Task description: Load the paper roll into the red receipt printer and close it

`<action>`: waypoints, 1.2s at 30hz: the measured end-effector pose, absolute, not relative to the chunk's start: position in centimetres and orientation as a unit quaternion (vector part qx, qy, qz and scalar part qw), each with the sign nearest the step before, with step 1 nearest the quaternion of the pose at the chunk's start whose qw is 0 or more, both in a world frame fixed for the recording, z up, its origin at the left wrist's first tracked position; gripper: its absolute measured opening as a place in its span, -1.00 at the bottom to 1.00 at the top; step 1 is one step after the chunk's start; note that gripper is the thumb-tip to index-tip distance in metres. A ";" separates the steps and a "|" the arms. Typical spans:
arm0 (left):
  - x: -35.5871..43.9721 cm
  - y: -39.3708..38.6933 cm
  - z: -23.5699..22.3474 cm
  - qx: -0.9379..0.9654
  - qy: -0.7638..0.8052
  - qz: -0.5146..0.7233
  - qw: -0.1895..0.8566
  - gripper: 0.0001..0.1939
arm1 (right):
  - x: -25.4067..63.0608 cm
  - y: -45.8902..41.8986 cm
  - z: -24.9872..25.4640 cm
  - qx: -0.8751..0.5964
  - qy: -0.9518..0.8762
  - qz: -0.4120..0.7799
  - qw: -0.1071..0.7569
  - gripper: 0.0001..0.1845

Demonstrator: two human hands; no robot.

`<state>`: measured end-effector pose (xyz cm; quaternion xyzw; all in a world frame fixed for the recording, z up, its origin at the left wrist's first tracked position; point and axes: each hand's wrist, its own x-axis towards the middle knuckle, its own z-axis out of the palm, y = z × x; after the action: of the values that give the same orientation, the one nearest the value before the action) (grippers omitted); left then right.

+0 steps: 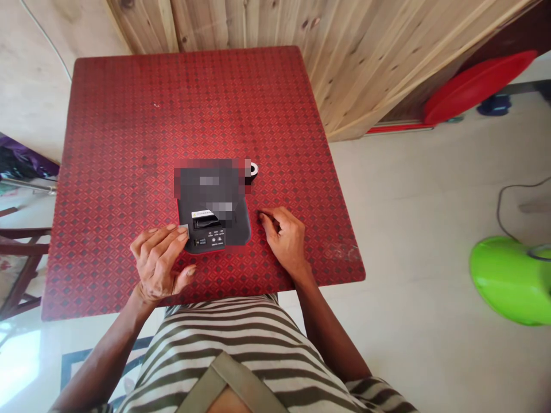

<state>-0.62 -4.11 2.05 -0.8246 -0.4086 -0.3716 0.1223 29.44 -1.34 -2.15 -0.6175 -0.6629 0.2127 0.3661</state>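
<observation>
A dark, flat box-like device (236, 232) with a red lower edge lies on the red patterned table (129, 126); its upper part is blurred by blocks. A slot, a white label strip and small white icons show on its face. My left hand (159, 261) is at its lower left corner, fingers stretched out and thumb apart, fingertips against a small grey square piece (185, 230). To the right of the device, my right hand (286, 238) rests on the table, fingers curled in a pinch. Something small and dark shows at its fingertips, too small to name.
Just beyond the device's right corner stands a small black-and-white round object (253, 171), partly blurred. A wooden plank wall (267, 26) borders the table's far side. On the right floor is a green stool-like item (512, 281); a wooden chair (23, 246) stands at the left.
</observation>
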 end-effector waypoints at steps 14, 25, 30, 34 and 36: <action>-0.7 -3.4 1.4 -0.821 -0.396 -0.405 0.077 -0.37 | 29.3 -1.5 -2.1 -0.609 -0.667 0.202 0.379 -0.78; -0.6 -3.2 0.2 -0.801 -0.397 -0.446 0.046 -0.46 | 26.7 1.2 6.6 -0.494 -0.771 0.139 0.377 -0.79; -0.8 -3.4 -0.6 -0.796 -0.403 -0.449 0.052 -0.49 | 21.2 5.4 10.2 -0.453 -0.880 0.135 0.050 -0.66; -0.7 -3.6 -0.5 -0.792 -0.411 -0.449 0.055 -0.44 | 18.7 7.5 10.3 -0.435 -0.889 0.130 -0.056 -0.55; -0.5 -3.6 -0.4 -0.791 -0.408 -0.451 0.059 -0.43 | 18.4 7.8 10.2 -0.422 -0.896 0.125 -0.065 -0.55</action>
<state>-0.52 -3.57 -0.39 -0.7912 -0.4084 -0.4513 0.0591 18.40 7.80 10.17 -0.4218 -0.8956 0.1254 -0.0652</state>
